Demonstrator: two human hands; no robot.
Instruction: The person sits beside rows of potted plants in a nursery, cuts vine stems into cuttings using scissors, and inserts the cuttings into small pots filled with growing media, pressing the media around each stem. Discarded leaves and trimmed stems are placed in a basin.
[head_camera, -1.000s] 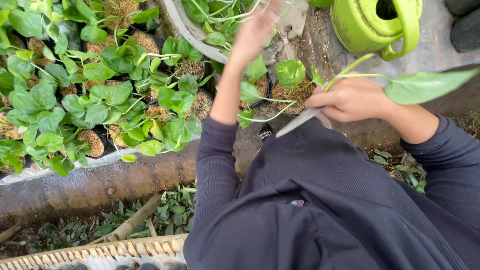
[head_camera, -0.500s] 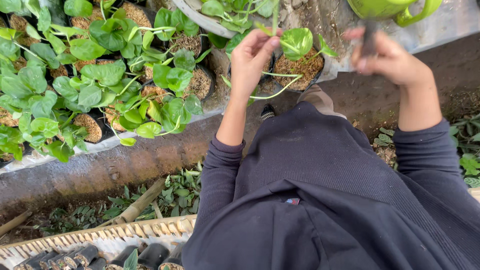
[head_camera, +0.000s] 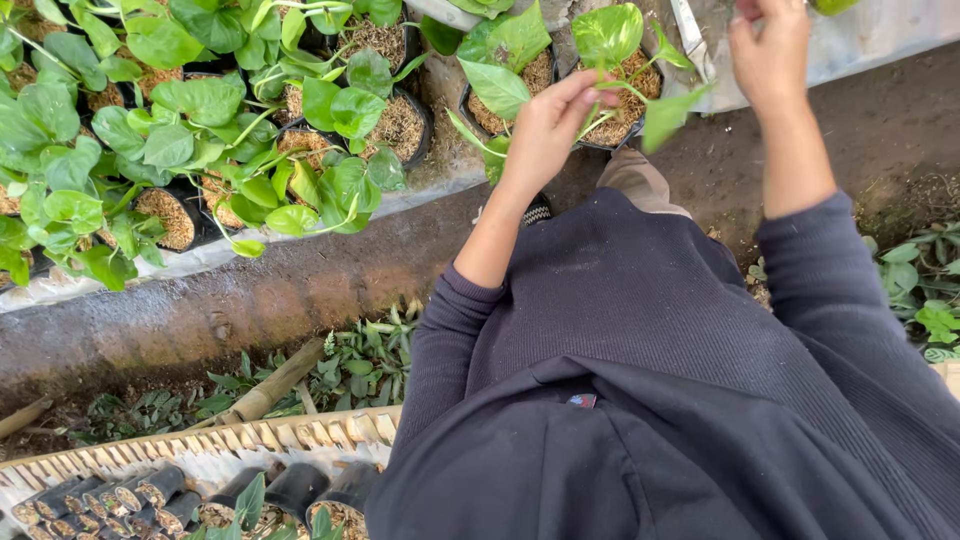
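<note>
1. Change since a second ago: the left hand (head_camera: 548, 125) has come back from the far pots and now rests at the rim of a small black pot (head_camera: 622, 100) filled with brown fibre, where a young plant with heart-shaped green leaves (head_camera: 606, 32) grows. Its fingers are curved around a thin stem, lightly pinching it.
2. The right hand (head_camera: 770, 55) was lower before, with a metal blade near the same pot; now it is raised to the top edge of the view. Its fingers are pressed together, but whether they hold something I cannot tell.
3. A blade (head_camera: 688, 25) shows just left of this hand, lying on the grey ledge (head_camera: 860, 45); it seems put down, so my judgement is that the cutting is paused and the left hand alone keeps the plant.
4. Surface: the pot stands on wet ground beside a strip of pale plastic sheet (head_camera: 150, 270), with many similar potted plants (head_camera: 200, 130) on the left.
5. Place: outdoor nursery, dark soil, a bamboo piece (head_camera: 270, 385), and a woven tray (head_camera: 200, 450) of small black pots below.
</note>
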